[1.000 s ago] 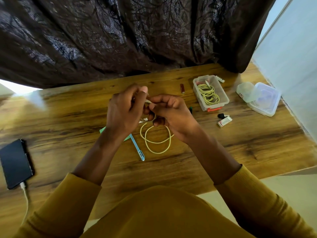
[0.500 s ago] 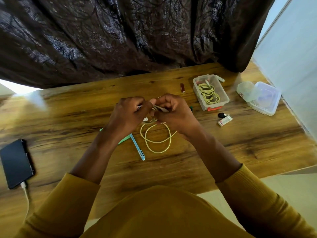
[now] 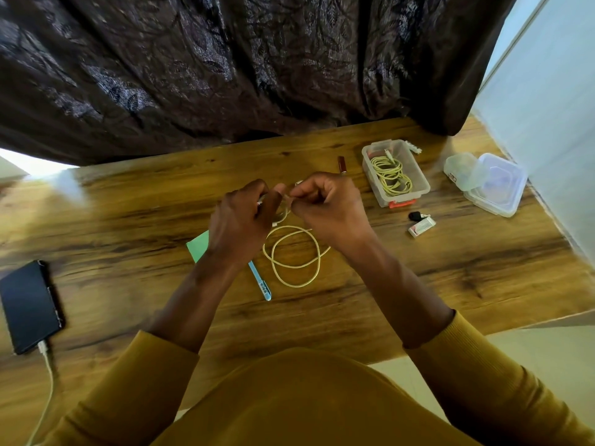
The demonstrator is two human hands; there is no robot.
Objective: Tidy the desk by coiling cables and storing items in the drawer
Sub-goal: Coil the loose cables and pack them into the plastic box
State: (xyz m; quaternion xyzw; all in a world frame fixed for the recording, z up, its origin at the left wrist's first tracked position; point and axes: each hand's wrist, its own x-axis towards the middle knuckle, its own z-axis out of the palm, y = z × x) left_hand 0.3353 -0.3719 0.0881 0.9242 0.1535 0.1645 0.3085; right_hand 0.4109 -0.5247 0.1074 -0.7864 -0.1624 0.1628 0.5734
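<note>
Both hands are up over the wooden surface [image 3: 483, 268], knuckles nearly touching. Left hand [image 3: 240, 220] and right hand [image 3: 328, 207] each grip the same pale yellow cable [image 3: 294, 255], pinched at its top. The rest hangs toward the person in two loose loops resting on the surface, long axis near-far. Cable looks thin and limp, only partly coiled.

behind the wooden desk we see a dark patterned curtain [image 3: 225, 66] that hangs down to the desk's far edge. on the right we see a pale wall [image 3: 553, 101]. at the lower right we see a light floor [image 3: 547, 355].
</note>
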